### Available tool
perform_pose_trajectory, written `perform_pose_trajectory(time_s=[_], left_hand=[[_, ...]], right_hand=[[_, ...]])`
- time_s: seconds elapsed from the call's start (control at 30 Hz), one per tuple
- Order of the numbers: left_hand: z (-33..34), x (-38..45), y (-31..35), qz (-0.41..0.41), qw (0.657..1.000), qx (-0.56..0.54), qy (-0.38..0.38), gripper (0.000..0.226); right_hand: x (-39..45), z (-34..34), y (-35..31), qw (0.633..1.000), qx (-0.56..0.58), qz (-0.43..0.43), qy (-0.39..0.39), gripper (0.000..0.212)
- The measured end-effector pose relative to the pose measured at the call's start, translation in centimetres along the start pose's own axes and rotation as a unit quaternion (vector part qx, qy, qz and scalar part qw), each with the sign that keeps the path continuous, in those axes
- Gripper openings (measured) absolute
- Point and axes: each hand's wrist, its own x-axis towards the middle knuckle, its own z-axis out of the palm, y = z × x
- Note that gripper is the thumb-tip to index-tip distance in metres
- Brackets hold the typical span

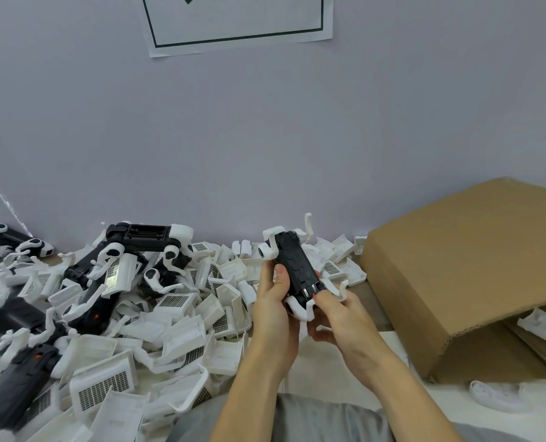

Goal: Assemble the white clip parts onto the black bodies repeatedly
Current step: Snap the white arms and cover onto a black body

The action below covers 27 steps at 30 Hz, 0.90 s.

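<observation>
I hold one black body (295, 266) upright in front of me, with white clip parts fitted at its top (270, 247) and at its lower end (298, 309). My left hand (275, 309) grips the body from the left, thumb lying on its side. My right hand (340, 317) holds the lower end, fingertips pinching near a small red spot at the base. Several assembled black bodies with white clips (122, 266) lie piled at the left.
A heap of loose white plastic parts (176, 333) covers the table from the left to the middle. A tipped cardboard box (466, 272) stands at the right, with white parts inside (542, 325). A grey wall with a paper sign (233, 20) rises behind.
</observation>
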Motion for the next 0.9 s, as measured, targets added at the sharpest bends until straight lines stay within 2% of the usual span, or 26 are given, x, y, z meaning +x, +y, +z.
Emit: perform_pose_trajectory(time_s=[0.1, 0.2, 0.33, 0.47, 0.6, 0.7, 0.8, 0.9], left_hand=[[0.0, 0.1, 0.0, 0.002, 1.0, 0.007, -0.009, 0.038], [-0.1, 0.2, -0.2, 0.003, 1.0, 0.009, -0.003, 0.036], [-0.1, 0.5, -0.2, -0.015, 0.998, 0.019, 0.054, 0.037], [-0.1, 0.7, 0.0, -0.024, 0.997, 0.025, 0.076, 0.043], [0.1, 0.6, 0.1, -0.032, 0.996, -0.019, 0.082, 0.03], [0.2, 0.4, 0.2, -0.052, 0.994, -0.055, 0.083, 0.023], [0.3, 0.3, 0.2, -0.054, 0.992, -0.064, 0.093, 0.017], [0.3, 0.4, 0.0, -0.054, 0.992, -0.054, 0.096, 0.01]], right_hand=[[0.0, 0.1, -0.1, 1.0, 0.008, -0.001, 0.007, 0.013], [-0.1, 0.2, -0.2, 1.0, 0.006, 0.007, -0.011, 0.033], [-0.5, 0.0, -0.9, 0.999, -0.019, 0.021, -0.03, 0.024], [-1.0, -0.6, -2.1, 0.99, -0.142, 0.02, 0.007, 0.021], [-3.0, -2.5, -4.1, 0.944, -0.328, -0.014, 0.018, 0.03], [-5.4, -4.2, -6.0, 0.928, -0.372, -0.014, -0.006, 0.032], [-8.3, -7.5, -7.5, 0.931, -0.365, 0.012, -0.031, 0.023], [-12.2, -11.8, -8.7, 0.915, -0.4, 0.036, -0.034, 0.035]])
